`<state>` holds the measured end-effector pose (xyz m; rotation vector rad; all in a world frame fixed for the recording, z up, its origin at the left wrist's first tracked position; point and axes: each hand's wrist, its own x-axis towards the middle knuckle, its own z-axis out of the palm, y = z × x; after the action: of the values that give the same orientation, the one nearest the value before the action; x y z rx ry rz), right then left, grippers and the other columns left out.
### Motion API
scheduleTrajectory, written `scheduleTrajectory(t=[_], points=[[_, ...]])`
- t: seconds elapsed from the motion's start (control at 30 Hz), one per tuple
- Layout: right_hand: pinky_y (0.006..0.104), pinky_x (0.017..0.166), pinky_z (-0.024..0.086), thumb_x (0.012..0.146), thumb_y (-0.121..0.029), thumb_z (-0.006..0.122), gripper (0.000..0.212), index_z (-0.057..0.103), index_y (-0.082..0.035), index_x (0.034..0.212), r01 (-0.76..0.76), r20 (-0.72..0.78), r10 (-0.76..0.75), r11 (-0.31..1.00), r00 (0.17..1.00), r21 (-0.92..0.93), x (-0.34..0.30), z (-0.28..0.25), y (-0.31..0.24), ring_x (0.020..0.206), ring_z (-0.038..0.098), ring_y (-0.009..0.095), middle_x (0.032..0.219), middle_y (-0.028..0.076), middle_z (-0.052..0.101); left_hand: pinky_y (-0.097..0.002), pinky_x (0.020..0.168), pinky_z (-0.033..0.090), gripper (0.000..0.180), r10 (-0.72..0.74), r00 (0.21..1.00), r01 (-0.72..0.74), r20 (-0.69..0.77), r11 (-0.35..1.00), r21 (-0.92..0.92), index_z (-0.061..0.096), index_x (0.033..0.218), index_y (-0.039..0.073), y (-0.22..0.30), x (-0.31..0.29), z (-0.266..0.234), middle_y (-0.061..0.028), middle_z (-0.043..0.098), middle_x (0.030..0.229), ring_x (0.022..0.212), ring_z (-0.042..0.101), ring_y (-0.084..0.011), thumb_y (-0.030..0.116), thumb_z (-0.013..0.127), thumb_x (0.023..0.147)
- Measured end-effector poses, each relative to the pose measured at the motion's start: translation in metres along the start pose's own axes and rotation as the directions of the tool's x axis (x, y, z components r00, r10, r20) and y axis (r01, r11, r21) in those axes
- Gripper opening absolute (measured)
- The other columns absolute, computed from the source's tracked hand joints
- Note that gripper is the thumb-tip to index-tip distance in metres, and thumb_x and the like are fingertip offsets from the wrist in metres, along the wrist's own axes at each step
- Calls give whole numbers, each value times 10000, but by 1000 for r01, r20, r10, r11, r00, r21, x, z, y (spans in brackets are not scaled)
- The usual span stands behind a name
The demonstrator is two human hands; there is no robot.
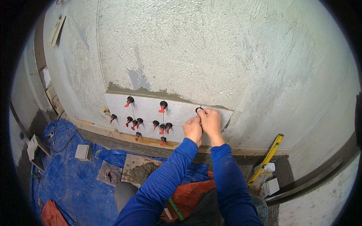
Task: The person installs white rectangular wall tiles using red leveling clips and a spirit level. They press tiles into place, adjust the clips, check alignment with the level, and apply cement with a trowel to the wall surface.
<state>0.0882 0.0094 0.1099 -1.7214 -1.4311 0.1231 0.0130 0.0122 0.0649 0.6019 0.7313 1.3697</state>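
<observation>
Light grey wall tiles (147,108) run in two rows along the base of a rough plastered wall. Black tile levelling clips with red handles, such as this tile levelling clip (163,106), sit at several of their joints. On the upper row's right joint, my right hand (211,123) pinches the black rim of another levelling clip (198,110); my fingers cover the rest of it. Just below and to the left, my left hand (193,130) is closed with its fingertips close against the right hand. What it grips, if anything, is hidden.
A yellow spirit level (266,159) leans at the right, beside a white box (270,187). Grey mortar (142,172) lies on a board in front of my knees. A blue tarp (90,186) covers the left floor, with a stack of tiles (83,152) on it.
</observation>
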Motion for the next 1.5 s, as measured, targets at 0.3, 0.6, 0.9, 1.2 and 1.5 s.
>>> scheduleTrajectory(t=[0.3,0.6,0.9,1.2,1.5], points=[[497,630,494,948,-400,694,468,720,23,750,93,-101,-95,995,990,-24,0,8,7,628,666,393,666,233,663,-276,470,344,237,-35,999,33,-17,996,-81,665,801,90,1,-3,4,31,573,679,529,480,-84,172,587,1009],[558,722,522,966,-424,651,470,733,-10,760,-40,-15,42,995,999,90,-9,0,-3,770,693,472,776,247,705,-398,592,483,171,340,903,-400,264,436,806,751,982,94,47,0,-37,-82,626,749,604,567,-227,225,648,1020],[562,745,547,982,-371,657,405,736,-15,805,26,-126,-25,1000,992,7,-15,9,-2,795,703,476,813,262,718,-397,863,430,433,164,210,-806,964,-529,265,791,1254,229,106,48,-14,-26,637,1025,1011,578,-254,83,708,854],[560,706,552,984,-361,667,424,712,-2,764,42,-120,-37,998,992,37,-18,6,-2,769,702,486,779,267,704,-407,885,464,393,215,116,-838,970,-503,211,813,1169,201,103,68,-22,-15,657,995,987,607,-246,70,735,807],[538,609,505,952,-391,701,457,706,4,720,43,-162,-32,997,986,71,-15,8,-1,655,681,452,669,256,649,-403,878,478,307,146,89,-847,985,-510,152,800,1114,179,111,76,-19,-24,683,986,987,639,-262,139,783,811]])
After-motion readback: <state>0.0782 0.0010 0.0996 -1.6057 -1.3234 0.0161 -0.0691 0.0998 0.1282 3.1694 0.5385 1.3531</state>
